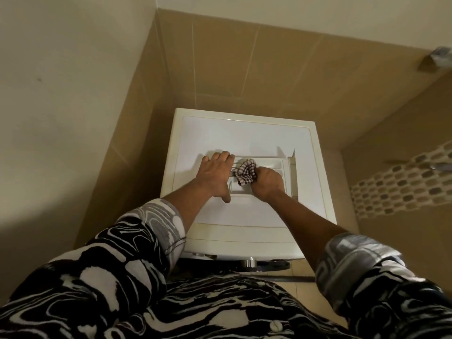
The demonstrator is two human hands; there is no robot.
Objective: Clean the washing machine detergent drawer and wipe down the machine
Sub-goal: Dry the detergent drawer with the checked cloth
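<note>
While black-and-white swirl-patterned sleeves (137, 241) fill the near edge, both forearms reach over a white washing machine (244, 133). On its flat top lies the white plastic detergent drawer (274, 165). The left hand (216, 173) presses the drawer's left end with straight, spread fingers. The right hand (267, 183) curls tightly round a bunched brown-and-white checked cloth (245, 174), pushed into the drawer (which compartment is unclear). Beige wall tiles (244, 69) rise behind.

- Washing machine (244, 133): white top with a cream rim.
- Cloth (245, 174): brown-and-white check.
- Sleeves (110, 265): black-and-white swirls, with grey-and-white cuffs.
- Wall tiles (244, 69): plain tan with pale joints.
- Mosaic band (401, 177): grey, brown and white ovals.
- Upper wall (61, 69): cream paint.
</note>
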